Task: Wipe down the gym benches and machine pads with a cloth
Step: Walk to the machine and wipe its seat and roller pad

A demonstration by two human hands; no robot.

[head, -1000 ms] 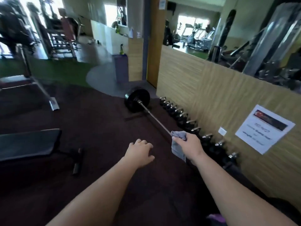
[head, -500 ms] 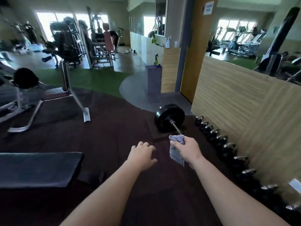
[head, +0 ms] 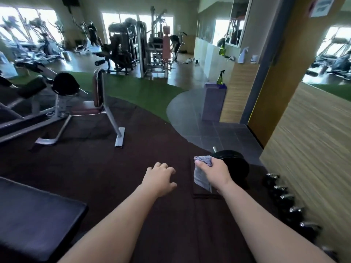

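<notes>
Grey terry cloth (head: 201, 175) hangs from the right hand (head: 214, 172), which is closed in a fist around its upper part, thumb pressed on top, so that a crumpled end sticks up above the knuckles and a longer fold drops below the wrist. That arm reaches forward and slightly inward, forearm bare, the hand held in the air above the dark rubber floor (head: 114, 168) and in front of a black barbell plate (head: 234, 164). The left hand (head: 160, 177) is empty, palm down, fingers loosely curled and a little spread, thumb pointing to the right; its arm stretches forward parallel to the other, and the two hands are near each other without touching. A flat bench (head: 36, 215) with a dark padded top lies at the lower left, its near corner just beside the left forearm. Farther off on the left stands an adjustable bench (head: 95, 103) with a reddish pad on a silver frame. Along the wooden wall (head: 313, 149) on the right runs a row of dumbbells (head: 284, 196), blurred. A green spray bottle (head: 220, 77) stands on a purple box (head: 213, 103) farther back.
</notes>
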